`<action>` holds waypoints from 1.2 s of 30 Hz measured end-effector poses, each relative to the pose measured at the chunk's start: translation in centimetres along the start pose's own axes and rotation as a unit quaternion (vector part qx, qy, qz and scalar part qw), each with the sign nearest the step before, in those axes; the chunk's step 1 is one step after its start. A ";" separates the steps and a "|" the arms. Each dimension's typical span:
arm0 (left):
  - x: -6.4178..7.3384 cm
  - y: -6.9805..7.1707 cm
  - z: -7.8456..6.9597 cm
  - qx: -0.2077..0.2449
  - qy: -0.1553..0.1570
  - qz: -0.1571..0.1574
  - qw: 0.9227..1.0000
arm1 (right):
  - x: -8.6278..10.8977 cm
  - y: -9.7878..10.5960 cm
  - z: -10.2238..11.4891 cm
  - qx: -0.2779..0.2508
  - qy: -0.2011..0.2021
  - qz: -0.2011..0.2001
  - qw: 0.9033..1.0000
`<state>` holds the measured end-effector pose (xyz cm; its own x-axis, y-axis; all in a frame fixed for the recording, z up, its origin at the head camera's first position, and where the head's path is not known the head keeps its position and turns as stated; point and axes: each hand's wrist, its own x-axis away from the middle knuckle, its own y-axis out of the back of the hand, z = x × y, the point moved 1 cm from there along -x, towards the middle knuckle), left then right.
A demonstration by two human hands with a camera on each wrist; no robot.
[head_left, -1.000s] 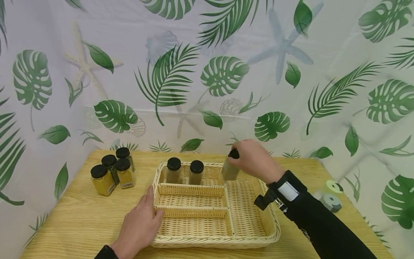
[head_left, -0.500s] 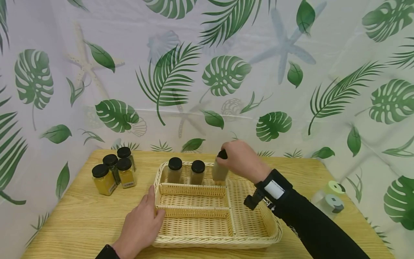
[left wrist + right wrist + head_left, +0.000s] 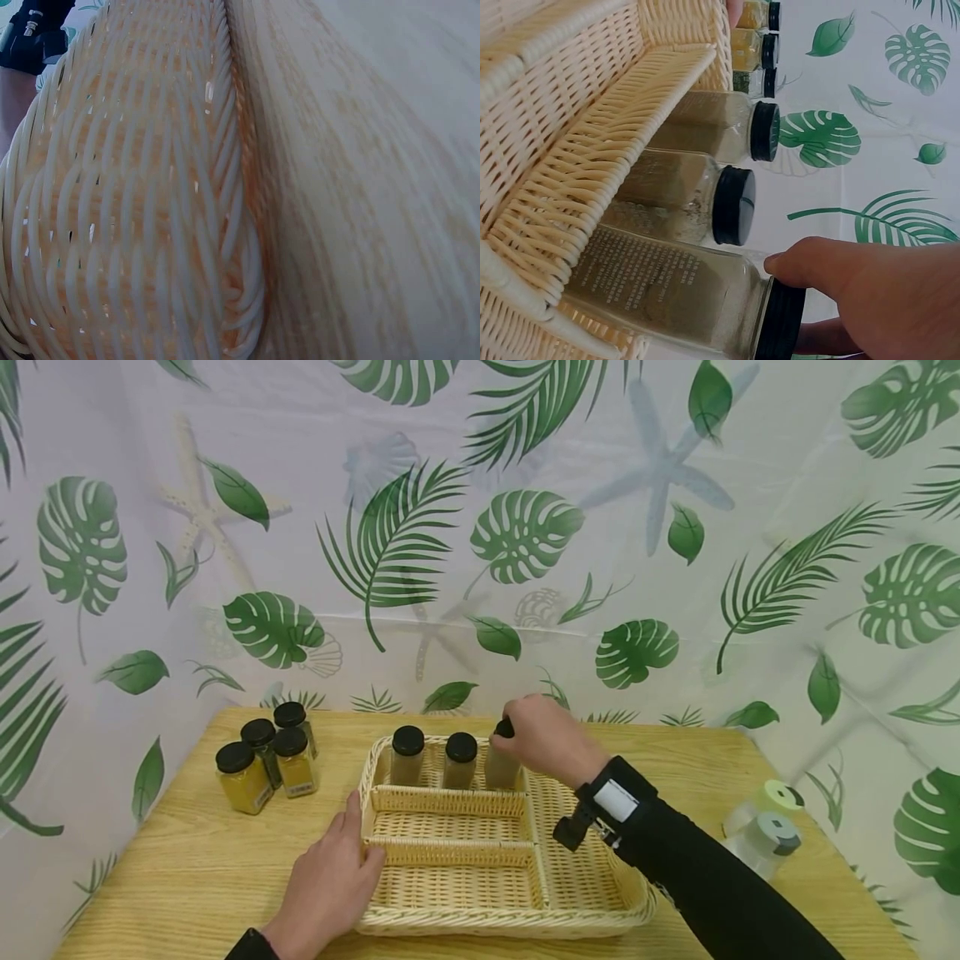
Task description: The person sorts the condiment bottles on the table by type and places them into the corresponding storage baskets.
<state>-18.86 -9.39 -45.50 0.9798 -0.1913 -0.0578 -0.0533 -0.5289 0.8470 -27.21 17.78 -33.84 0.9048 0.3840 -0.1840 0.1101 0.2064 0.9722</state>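
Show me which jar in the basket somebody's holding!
The rightmost jar at the back of the basket: the right hand grips its black lid. No hand touches the two jars beside it.

Right sleeve (image 3: 720, 885) — black, long, reaching the wrist. Left sleeve (image 3: 252, 946) — black, cuff end visible. Right wrist strap (image 3: 639, 774): black, broad; white rectangular panel (image 3: 616, 800), black block (image 3: 570, 832), silvery fitting (image 3: 607, 835). Left hand (image 3: 330, 872), right hand (image 3: 551, 739): bare.

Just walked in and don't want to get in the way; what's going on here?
A person's right hand grips the black lid of a jar in the back row of a wicker basket, beside two similar jars. The left hand rests against the basket's left side. Four more jars stand on the table.
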 end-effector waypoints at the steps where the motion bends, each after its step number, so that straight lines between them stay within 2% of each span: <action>1: 0.0 0.0 0.0 0.000 -0.001 -0.001 1.000 | 0.0 -0.2 0.0 0.002 0.000 -0.001 1.000; 11: -0.1 -0.1 0.1 0.001 0.001 0.001 1.000 | -0.3 -1.9 -0.6 0.049 0.012 -0.024 0.998; 20: -0.2 0.2 -0.2 0.001 0.009 0.017 1.000 | -0.6 -3.0 -0.6 0.018 -0.015 0.016 1.000; 30: -0.2 0.2 -0.3 -0.004 -0.001 0.002 1.000 | -0.4 -3.2 -0.7 0.024 -0.016 0.012 1.000; 36: -0.1 0.2 -0.2 -0.001 0.006 0.011 1.000 | -0.1 -3.4 -0.5 0.039 -0.018 0.018 0.999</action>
<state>-18.91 -9.28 -45.18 0.9806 -0.1934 -0.0324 -0.0750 -0.5223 0.8494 -27.89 17.51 -37.23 0.9231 0.3564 -0.1447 0.1075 0.1220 0.9867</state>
